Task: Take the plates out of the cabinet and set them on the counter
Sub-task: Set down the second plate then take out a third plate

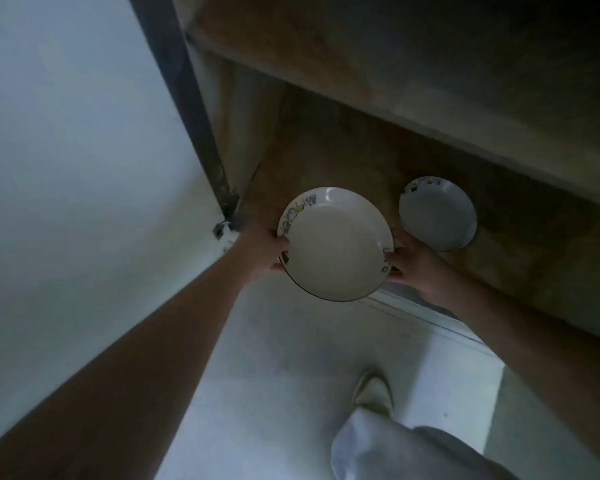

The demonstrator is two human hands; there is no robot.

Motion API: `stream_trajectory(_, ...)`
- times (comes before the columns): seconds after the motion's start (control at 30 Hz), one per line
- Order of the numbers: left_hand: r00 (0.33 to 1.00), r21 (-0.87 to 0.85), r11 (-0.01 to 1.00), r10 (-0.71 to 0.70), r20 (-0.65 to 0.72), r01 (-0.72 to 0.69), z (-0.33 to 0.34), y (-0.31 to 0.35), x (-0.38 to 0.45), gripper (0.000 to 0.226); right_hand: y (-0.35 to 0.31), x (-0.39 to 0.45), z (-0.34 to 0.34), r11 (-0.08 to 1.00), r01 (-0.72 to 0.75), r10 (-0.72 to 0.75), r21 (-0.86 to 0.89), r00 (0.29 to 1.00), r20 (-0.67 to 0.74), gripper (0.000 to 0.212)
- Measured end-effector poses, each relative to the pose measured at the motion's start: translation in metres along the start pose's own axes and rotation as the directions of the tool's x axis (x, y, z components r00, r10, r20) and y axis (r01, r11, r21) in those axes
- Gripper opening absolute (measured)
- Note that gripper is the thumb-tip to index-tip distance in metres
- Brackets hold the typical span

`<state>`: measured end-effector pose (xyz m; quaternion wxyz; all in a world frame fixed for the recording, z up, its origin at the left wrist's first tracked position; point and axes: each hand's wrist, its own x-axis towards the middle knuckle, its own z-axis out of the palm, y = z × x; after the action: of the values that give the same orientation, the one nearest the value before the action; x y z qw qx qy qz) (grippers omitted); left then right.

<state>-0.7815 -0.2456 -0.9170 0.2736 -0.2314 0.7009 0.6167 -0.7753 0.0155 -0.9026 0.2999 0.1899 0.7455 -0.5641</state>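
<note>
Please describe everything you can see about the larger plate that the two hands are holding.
The larger plate is round, off-white and glossy, probably ceramic, with a thin dark edge and small coloured drawings on its rim. Its centre is plain and holds nothing. It faces the camera, tilted, in front of the wooden cabinet shelf. The left hand grips its left rim and the right hand grips its right rim. A smaller plate lies beyond it on the shelf.

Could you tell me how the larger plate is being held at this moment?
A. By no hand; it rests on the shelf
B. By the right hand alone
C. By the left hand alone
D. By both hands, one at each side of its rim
D: the left hand grips the left rim of the larger plate and the right hand grips its right rim, while the smaller plate sits on the cabinet shelf untouched.
</note>
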Motion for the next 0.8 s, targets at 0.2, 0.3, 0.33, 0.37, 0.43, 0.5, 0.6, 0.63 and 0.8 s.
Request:
stream_trajectory(0.2,1.000,0.051,0.999,0.011,-0.018,-0.010,-0.020,0.015,-0.112,0.050,-0.035,-0.094,0.019,0.995,-0.088,0.088,0.049,0.996,-0.003,0.046)
stream_trajectory(0.3,0.999,0.092,0.996,0.006,-0.031,-0.003,-0.038,0.021,-0.161,0.053,-0.051,-0.135,0.033,0.993,-0.114,0.113,0.016,0.993,0.031,0.045)
stream_trajectory(0.33,0.999,0.082,0.997,0.005,-0.032,-0.002,-0.043,0.022,-0.177,0.053,-0.056,-0.149,0.036,0.993,-0.121,0.120,0.012,0.992,0.038,0.046)
stream_trajectory(0.37,0.999,0.058,0.998,0.004,-0.035,-0.002,-0.049,0.023,-0.193,0.053,-0.061,-0.162,0.040,0.992,-0.126,0.126,0.009,0.991,0.040,0.047)
stream_trajectory(0.43,0.999,0.014,1.000,0.005,-0.041,-0.005,-0.063,0.027,-0.228,0.052,-0.075,-0.191,0.048,0.992,-0.126,0.126,-0.007,0.991,0.047,0.049)
stream_trajectory(0.5,0.999,-0.012,1.000,0.011,-0.049,-0.011,-0.077,0.031,-0.261,0.048,-0.087,-0.220,0.057,0.992,-0.125,0.126,-0.016,0.990,0.057,0.047)
stream_trajectory(0.6,0.999,-0.054,0.999,-0.002,-0.051,0.000,-0.099,0.046,-0.323,0.044,-0.112,-0.276,0.073,0.993,-0.119,0.119,-0.007,0.990,0.075,0.043)
stream_trajectory(0.63,0.998,-0.057,0.998,0.007,-0.054,-0.010,-0.106,0.054,-0.345,0.046,-0.122,-0.295,0.077,0.994,-0.106,0.106,-0.008,0.991,0.077,0.043)
stream_trajectory(0.8,0.998,-0.089,0.994,0.055,-0.017,-0.056,-0.134,0.098,-0.446,0.046,-0.178,-0.393,0.080,0.996,-0.076,0.080,-0.053,0.994,0.078,0.044)
